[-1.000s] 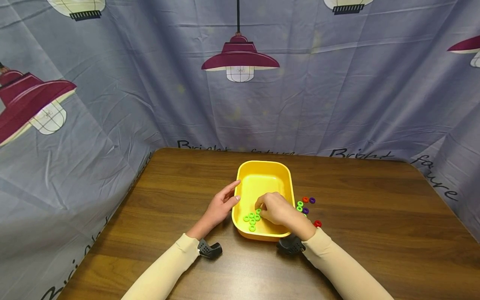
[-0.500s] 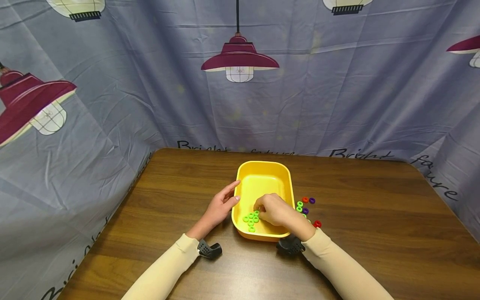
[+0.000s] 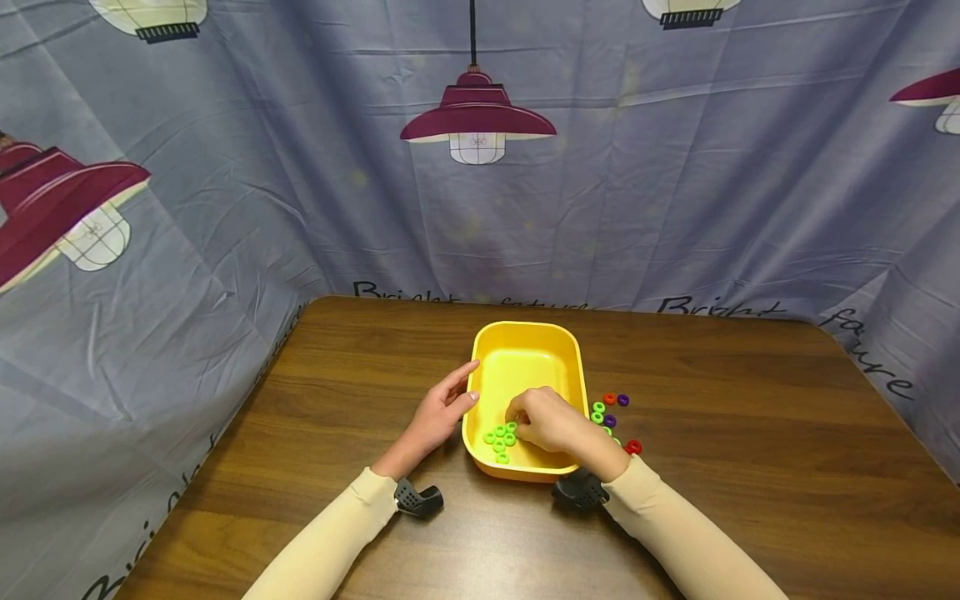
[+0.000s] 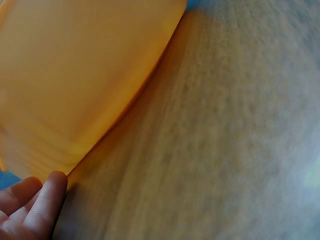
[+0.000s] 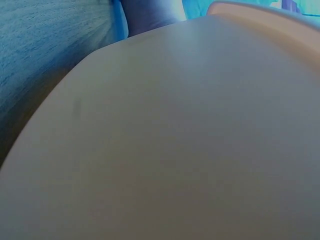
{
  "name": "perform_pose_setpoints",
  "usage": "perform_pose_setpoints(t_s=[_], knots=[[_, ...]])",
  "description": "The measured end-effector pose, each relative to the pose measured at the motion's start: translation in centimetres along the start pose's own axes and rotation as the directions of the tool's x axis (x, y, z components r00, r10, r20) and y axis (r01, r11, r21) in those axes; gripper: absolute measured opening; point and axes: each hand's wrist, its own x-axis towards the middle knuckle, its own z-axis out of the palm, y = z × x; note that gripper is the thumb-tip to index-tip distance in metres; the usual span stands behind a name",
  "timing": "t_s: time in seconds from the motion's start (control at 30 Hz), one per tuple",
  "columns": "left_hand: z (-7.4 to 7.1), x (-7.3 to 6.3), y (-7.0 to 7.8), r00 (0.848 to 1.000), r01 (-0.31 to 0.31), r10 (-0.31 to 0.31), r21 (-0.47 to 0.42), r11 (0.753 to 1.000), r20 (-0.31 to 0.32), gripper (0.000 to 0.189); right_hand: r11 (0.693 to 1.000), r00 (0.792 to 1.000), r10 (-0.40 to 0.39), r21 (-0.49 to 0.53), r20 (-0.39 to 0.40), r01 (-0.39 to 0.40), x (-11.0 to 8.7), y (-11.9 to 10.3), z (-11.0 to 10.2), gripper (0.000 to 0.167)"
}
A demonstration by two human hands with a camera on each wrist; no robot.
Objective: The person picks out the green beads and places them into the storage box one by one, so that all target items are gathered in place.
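Note:
The yellow plastic bin (image 3: 525,335) stands on the wooden table, and several light green ring-shaped beads (image 3: 500,447) lie on its floor near the front left. My right hand (image 3: 551,421) reaches into it over the right rim, fingers curled down, with index finger and thumb pinching at a green bead (image 3: 512,427) beside the others. The fingertips' undersides are hidden. At the left wall, my left hand (image 3: 442,410) rests its straight fingers and thumb against the rim; the left wrist view shows its fingers (image 4: 46,205) at the bin's edge. The right wrist view is filled by the bin's blurred wall (image 5: 165,130).
Right of the bin lie loose beads on the table (image 3: 750,400): several green ones (image 3: 597,417), purple beads (image 3: 623,400), an orange-red bead (image 3: 610,399) and a red bead (image 3: 633,447). My right forearm partly covers this group. A printed cloth (image 3: 600,225) hangs behind the table.
My right hand has shifted slightly left and toward me inside the bin, and the green beads at its fingertips have moved a little the same way. The left hand stays in place.

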Motion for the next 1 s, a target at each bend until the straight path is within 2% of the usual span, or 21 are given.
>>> perform_pose_setpoints(t_s=[0.3, 0.6, 0.83, 1.0], knots=[[-0.1, -0.1, 0.2, 1.0, 0.005, -0.005, -0.006, 1.0, 0.002, 0.055, 1.0, 1.0, -0.007, -0.003, -0.002, 0.007, 0.0, -0.1, -0.1, 0.012], [0.0, -0.1, -0.1, 1.0, 0.002, -0.001, 0.019, 1.0, -0.023, 0.054, 1.0, 1.0, -0.006, 0.014, -0.005, 0.006, 0.0, 0.1, 0.0, 0.011], [0.0, -0.2, 0.1, 1.0, 0.009, -0.009, 0.012, 1.0, -0.005, 0.055, 0.998, 0.998, 0.002, 0.064, -0.06, 0.002, -0.3, 0.3, -0.4, 0.012], [0.0, -0.3, 0.3, 1.0, 0.0, 0.0, 0.005, 1.0, -0.001, 0.055, 0.996, 0.996, -0.003, 0.092, -0.092, 0.012, -0.7, 0.4, -1.5, 0.016]])
